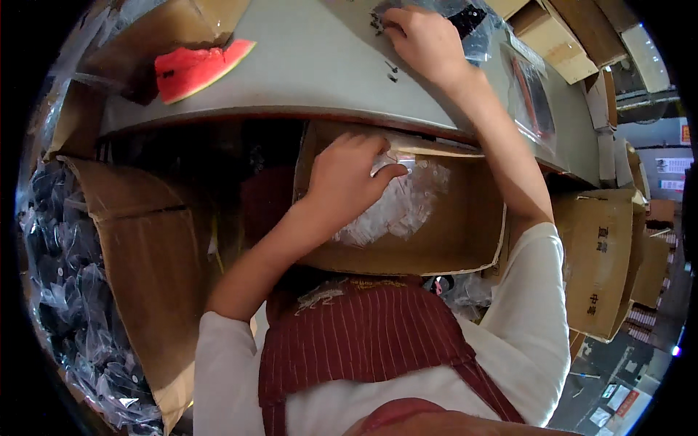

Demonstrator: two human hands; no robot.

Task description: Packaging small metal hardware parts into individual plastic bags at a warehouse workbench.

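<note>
My left hand (pixel 349 173) is over an open cardboard box (pixel 465 251) in front of my body. Its thumb stands away from the bent fingers, and I see nothing gripped between them. Below it, many small clear plastic bags (pixel 396 211) lie heaped in the box. On the grey table, my right hand (pixel 429 43) has its fingers bent down beside a small cluster of black parts (pixel 376 23). Its fingertips are drawn together, and what they hold is too small to make out. A few more small black pieces (pixel 392 73), like screws, lie nearer on the tabletop.
A watermelon slice (pixel 196 71) lies on the table (pixel 313 58) at the left. A clear bag with black items (pixel 469 25) is beyond my right hand. Cardboard boxes (pixel 596 254) stand at the right. A carton flap (pixel 145 269) and bagged dark parts (pixel 73 283) are at the left.
</note>
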